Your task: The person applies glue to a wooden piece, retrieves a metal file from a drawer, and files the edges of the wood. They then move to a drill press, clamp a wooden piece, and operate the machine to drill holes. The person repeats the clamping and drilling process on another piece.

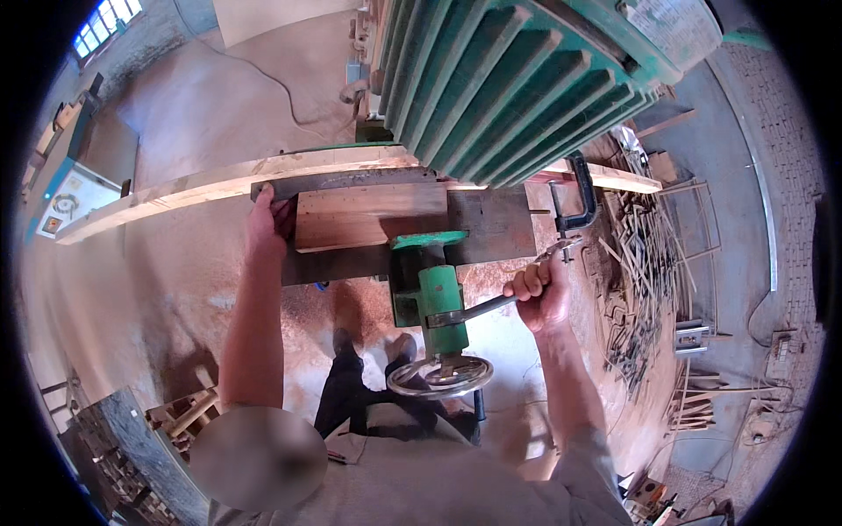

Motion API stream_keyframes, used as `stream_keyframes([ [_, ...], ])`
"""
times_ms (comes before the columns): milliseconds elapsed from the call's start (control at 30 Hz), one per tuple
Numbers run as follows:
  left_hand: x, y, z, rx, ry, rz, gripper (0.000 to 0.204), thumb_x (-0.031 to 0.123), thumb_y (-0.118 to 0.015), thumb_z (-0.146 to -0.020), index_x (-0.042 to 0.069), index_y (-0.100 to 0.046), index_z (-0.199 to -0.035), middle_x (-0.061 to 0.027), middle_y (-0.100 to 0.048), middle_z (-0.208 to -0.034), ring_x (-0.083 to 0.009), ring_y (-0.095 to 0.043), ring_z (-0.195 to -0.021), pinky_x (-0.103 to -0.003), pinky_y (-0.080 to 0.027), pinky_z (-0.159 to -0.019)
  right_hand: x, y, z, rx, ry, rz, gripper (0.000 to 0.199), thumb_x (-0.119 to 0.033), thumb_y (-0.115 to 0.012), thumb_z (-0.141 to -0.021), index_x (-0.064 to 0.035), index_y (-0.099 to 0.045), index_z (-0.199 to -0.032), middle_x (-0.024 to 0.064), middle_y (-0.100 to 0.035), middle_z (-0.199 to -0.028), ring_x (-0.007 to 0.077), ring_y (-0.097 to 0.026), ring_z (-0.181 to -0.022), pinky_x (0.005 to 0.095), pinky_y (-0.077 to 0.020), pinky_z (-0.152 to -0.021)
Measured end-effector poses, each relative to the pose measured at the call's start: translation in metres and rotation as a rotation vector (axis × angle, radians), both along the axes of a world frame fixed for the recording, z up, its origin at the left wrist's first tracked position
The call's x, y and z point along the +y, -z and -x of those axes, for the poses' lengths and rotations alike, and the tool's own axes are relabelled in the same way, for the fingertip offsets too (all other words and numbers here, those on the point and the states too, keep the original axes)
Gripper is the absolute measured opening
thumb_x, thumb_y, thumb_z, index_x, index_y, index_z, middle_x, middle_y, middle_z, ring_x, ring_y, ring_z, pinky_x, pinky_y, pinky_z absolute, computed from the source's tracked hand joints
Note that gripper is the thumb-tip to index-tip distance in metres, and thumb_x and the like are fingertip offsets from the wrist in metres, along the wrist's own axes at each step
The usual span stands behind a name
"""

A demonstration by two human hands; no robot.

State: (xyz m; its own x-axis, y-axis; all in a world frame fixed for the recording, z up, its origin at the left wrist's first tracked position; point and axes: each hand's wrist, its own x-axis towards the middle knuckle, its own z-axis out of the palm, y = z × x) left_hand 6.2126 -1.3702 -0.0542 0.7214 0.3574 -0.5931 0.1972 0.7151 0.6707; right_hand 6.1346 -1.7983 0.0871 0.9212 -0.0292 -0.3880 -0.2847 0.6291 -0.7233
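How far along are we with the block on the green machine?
Done: the wooden block lies on the dark machine table, against the long plank, with a clamp at the table's right end. In hand: the left hand steadies the block's left end; the right hand grips the metal lever. Left: the handwheel is untouched.

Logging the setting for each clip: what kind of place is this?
Most likely a woodworking shop: a big green machine, a long plank across its table, sawdust on the floor, and offcuts piled at the right.

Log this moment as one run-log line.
left hand: on wood block | right hand: gripping lever | handwheel: untouched
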Motion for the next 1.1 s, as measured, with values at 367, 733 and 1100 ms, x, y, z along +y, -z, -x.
stream_keyframes([
  [367, 0.033, -0.017, 0.002, -0.133, -0.04, -0.003, 0.026, 0.035, -0.058, -0.091, 0.014, -0.058, -0.107, -0.0065, -0.067, -0.09, -0.0196, -0.065, -0.085, -0.037, -0.054, -0.081, -0.075, 0.076, 0.077, 0.189, 0.183, 0.753, 0.029, -0.024, -0.051, -0.095, 0.0028, -0.057, -0.105, 0.0113, -0.064, -0.083, 0.0164, -0.062, -0.066, 0.0281, -0.0531, -0.056],
  [733, 0.154, -0.063, 0.061, -0.696, -0.028, 0.109, 0.028, 0.023, -0.057, -0.092, 0.006, -0.057, -0.114, -0.0109, -0.066, -0.103, -0.0247, -0.065, -0.092, -0.038, -0.055, -0.087, -0.084, 0.09, 0.207, 0.466, 0.395, 0.719, 0.032, -0.031, -0.052, -0.094, 0.0004, -0.057, -0.099, 0.0095, -0.061, -0.074, 0.0166, -0.06, -0.058, 0.0284, -0.0507, -0.049],
  [1100, 0.096, -0.139, 0.134, -1.029, 0.13, 0.157, 0.039, 0.014, -0.06, -0.09, 0.0, -0.05, -0.126, -0.0138, -0.054, -0.129, -0.0275, -0.05, -0.121, -0.045, -0.039, -0.108, -0.063, 0.035, 0.21, 0.151, 0.369, 0.706, 0.027, -0.016, -0.052, -0.094, 0.0051, -0.056, -0.11, 0.0126, -0.064, -0.085, 0.0177, -0.063, -0.066, 0.0301, -0.0535, -0.059],
])
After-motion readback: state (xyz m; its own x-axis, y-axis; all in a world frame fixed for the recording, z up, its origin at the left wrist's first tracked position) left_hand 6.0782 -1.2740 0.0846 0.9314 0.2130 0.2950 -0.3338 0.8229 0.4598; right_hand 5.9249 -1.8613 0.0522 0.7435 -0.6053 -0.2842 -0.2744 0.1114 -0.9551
